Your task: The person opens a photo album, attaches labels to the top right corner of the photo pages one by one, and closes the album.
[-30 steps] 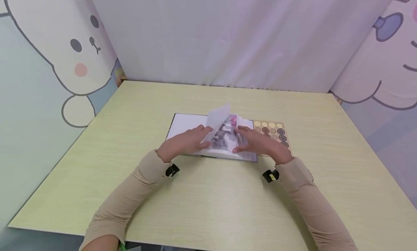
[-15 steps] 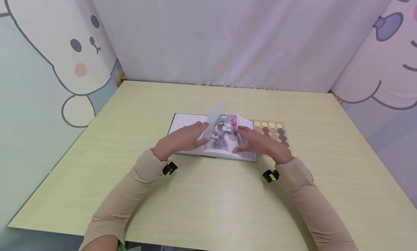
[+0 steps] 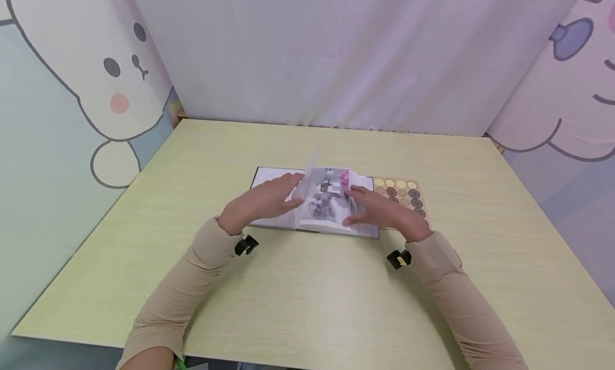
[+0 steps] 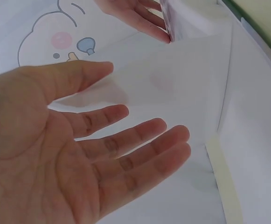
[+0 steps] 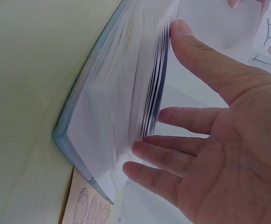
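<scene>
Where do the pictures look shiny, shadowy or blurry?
Head view: pale sheen on the light-yellow wood-grain table, soft shadow beside the beige cloth left sleeve; left wrist view: the thin translucent white page looks hazy; right wrist view: the white fanned book pages look soft.

Much of the left page (image 3: 280, 173) of the open book (image 3: 336, 228) is masked by the left hand (image 3: 264, 199). The right hand (image 3: 379, 207) conceals part of the board (image 3: 405, 188) (the markings inside its circles are too small, from the head view, for me to read). Details of the grey picture (image 3: 326, 196) remain indistinct. The right sleeve (image 3: 461, 300) is cut by the lower edge; in the left wrist view, the top edge truncates the right hand.
</scene>
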Demonstrator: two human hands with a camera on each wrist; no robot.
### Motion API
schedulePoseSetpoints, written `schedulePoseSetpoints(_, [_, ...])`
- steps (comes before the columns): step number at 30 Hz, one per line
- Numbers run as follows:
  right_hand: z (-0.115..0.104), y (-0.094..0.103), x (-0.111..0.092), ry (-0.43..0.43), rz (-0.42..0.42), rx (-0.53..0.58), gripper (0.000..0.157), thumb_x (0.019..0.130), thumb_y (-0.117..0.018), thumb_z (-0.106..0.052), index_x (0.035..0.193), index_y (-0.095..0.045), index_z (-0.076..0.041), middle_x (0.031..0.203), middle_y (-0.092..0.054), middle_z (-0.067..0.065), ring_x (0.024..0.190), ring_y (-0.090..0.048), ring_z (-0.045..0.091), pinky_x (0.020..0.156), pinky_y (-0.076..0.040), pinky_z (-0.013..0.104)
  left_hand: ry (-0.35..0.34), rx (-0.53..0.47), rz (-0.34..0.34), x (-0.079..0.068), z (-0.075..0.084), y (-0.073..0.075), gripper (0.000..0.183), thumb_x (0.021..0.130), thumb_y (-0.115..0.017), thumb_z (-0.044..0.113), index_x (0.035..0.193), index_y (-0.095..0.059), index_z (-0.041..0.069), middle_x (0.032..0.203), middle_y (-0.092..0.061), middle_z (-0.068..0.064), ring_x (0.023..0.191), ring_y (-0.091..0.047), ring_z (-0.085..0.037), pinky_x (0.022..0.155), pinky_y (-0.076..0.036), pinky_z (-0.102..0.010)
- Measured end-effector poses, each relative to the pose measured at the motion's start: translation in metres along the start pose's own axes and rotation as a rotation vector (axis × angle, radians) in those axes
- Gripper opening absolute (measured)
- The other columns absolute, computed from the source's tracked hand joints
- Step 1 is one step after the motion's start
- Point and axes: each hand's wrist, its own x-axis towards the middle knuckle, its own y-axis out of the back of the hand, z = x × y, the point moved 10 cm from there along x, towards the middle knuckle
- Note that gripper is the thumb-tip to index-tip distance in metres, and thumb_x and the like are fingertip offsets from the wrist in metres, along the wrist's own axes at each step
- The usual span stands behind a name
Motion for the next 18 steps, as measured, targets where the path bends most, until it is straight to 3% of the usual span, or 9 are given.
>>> schedulePoseSetpoints(7, [0.0, 0.001, 0.0, -0.007, 0.002, -0.006, 0.086, 0.082, -0.068, -0.04, 0.146, -0.025, -0.002, 0.152, -0.016, 0.024, 0.135, -0.025, 0.043, 0.109, -0.024, 0.052, -0.001, -0.02, 0.018, -0.001, -0.001, 0.005, 0.061, 0.098, -0.046, 0.033, 0.147, -0.021, 0.006, 0.14, -0.042, -0.015, 0.123, -0.047, -0.028, 0.103, -0.037, -0.043])
schedulePoseSetpoints(13, [-0.001, 0.001, 0.0, -0.004, 0.003, -0.013, 0.086, 0.082, -0.068, -0.04, 0.146, -0.025, -0.002, 0.152, -0.016, 0.024, 0.135, -0.026, 0.044, 0.109, -0.024, 0.052, 0.0, -0.042, 0.045, -0.001, -0.005, 0.011, 0.061, 0.097, -0.047, 0.031, 0.147, -0.021, 0.005, 0.147, -0.035, -0.013, 0.131, -0.04, -0.027, 0.108, -0.031, -0.042])
schedulePoseSetpoints(18, [0.001, -0.001, 0.001, -0.007, 0.001, -0.009, 0.086, 0.082, -0.068, -0.04, 0.146, -0.025, -0.002, 0.152, -0.016, 0.023, 0.136, -0.026, 0.043, 0.109, -0.024, 0.051, 0.016, -0.071, 0.078, -0.003, -0.009, 0.017, 0.061, 0.097, -0.049, 0.028, 0.146, -0.022, 0.004, 0.14, -0.043, -0.015, 0.127, -0.043, -0.027, 0.105, -0.036, -0.041])
